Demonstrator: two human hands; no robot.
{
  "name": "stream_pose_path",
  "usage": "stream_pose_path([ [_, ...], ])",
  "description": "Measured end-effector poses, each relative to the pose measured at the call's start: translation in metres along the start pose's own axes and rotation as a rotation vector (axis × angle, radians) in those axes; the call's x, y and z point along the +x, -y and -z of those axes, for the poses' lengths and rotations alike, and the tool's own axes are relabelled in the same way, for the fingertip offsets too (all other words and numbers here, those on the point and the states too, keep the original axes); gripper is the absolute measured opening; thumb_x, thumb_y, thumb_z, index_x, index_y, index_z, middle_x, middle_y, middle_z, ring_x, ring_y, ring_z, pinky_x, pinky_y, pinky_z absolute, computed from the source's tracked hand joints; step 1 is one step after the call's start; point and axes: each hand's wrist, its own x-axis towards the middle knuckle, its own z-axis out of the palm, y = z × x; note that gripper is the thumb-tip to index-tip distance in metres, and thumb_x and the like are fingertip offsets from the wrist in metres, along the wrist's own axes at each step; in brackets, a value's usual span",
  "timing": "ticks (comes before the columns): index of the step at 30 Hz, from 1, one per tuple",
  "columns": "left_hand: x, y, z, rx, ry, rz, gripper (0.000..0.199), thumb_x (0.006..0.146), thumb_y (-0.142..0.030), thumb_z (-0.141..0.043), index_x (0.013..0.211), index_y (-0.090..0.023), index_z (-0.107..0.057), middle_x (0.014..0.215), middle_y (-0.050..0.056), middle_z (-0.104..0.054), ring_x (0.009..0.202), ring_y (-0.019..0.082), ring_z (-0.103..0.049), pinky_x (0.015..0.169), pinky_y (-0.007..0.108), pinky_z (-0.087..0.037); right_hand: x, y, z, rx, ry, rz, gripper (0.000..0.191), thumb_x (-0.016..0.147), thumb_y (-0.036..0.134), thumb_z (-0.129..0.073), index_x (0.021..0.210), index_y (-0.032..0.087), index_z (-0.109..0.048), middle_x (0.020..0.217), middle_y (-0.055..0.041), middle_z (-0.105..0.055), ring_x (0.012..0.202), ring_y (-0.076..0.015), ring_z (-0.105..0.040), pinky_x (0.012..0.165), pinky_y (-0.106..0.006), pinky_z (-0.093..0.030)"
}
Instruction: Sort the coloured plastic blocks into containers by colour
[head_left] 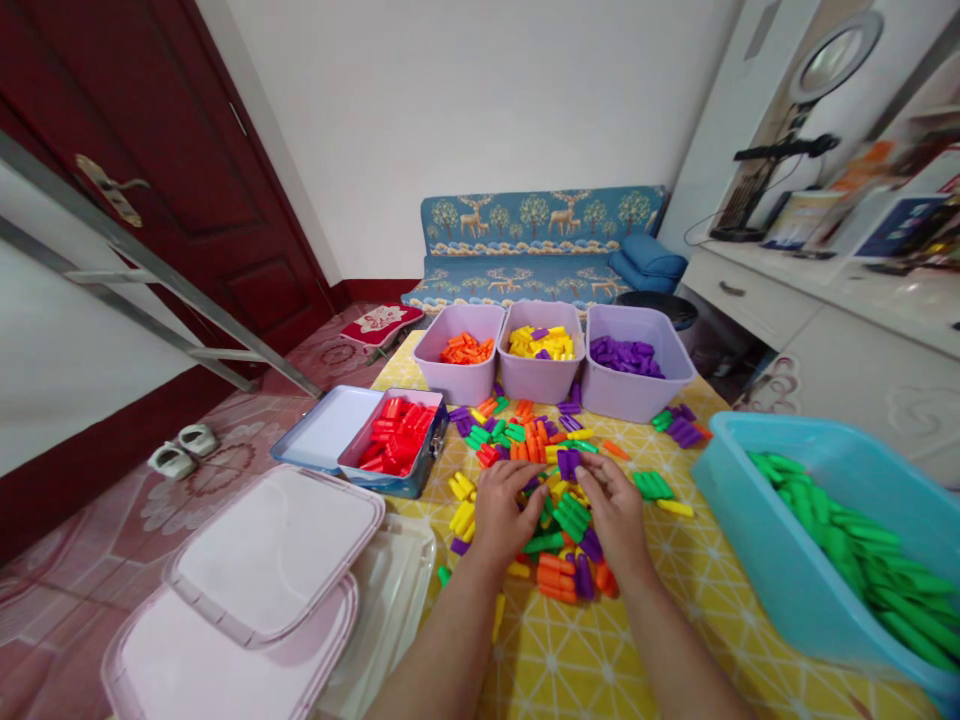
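Note:
A loose pile of small tube-shaped plastic pieces in green, orange, yellow, purple and red lies before me, some side by side in rows. My right hand point(616, 505) pinches a purple piece point(568, 464) at the pile's far right side. On the left of the pile rests my left hand point(504, 507), its thumb and fingers apart over the pieces; its fingertips touch the heap. Between the hands sit green pieces point(571, 516), and nearer to me a row of orange pieces point(556, 578).
Lilac bins point(459, 382) at the back hold orange, yellow and purple pieces. A hinged tin point(405, 484) on the left holds red ones; a turquoise tub point(772, 560) on the right holds green ones. Lids point(277, 550) lie at the left. A patterned sofa point(525, 265) stands beyond.

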Motion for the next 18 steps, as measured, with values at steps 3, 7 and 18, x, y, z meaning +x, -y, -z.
stream_pose_path([
  [3, 0.0, 0.0, 0.0, 0.019, 0.003, 0.013, 0.027, 0.084, -0.028, -0.061, 0.11, -0.026, -0.069, 0.107, 0.004, -0.069, 0.101, 0.023, -0.059, 0.091, 0.039, -0.043, 0.009, 0.001, 0.008, -0.05, 0.067, -0.033, 0.031, 0.075, 0.04, -0.066, 0.097, 0.019, -0.066, 0.091, -0.0065, -0.072, 0.083, -0.0213, -0.067, 0.074, -0.033, -0.054],
  [7, 0.0, -0.001, 0.0, 0.025, 0.016, 0.015, 0.026, 0.084, -0.026, -0.06, 0.108, -0.026, -0.069, 0.106, 0.003, -0.07, 0.101, 0.022, -0.059, 0.09, 0.039, -0.042, 0.035, 0.009, 0.025, -0.2, 0.213, -0.075, 0.027, 0.067, 0.036, -0.07, 0.087, 0.018, -0.072, 0.077, -0.0048, -0.073, 0.069, -0.0198, -0.067, 0.064, -0.031, -0.053],
  [18, 0.001, -0.002, -0.001, 0.021, 0.006, 0.022, 0.024, 0.083, -0.023, -0.06, 0.105, -0.027, -0.069, 0.104, 0.002, -0.07, 0.101, 0.022, -0.059, 0.089, 0.038, -0.043, 0.122, 0.059, 0.047, 0.13, -0.204, 0.178, 0.044, 0.066, 0.028, -0.074, 0.107, 0.021, -0.063, 0.097, -0.0063, -0.071, 0.084, -0.0191, -0.071, 0.079, -0.035, -0.056],
])
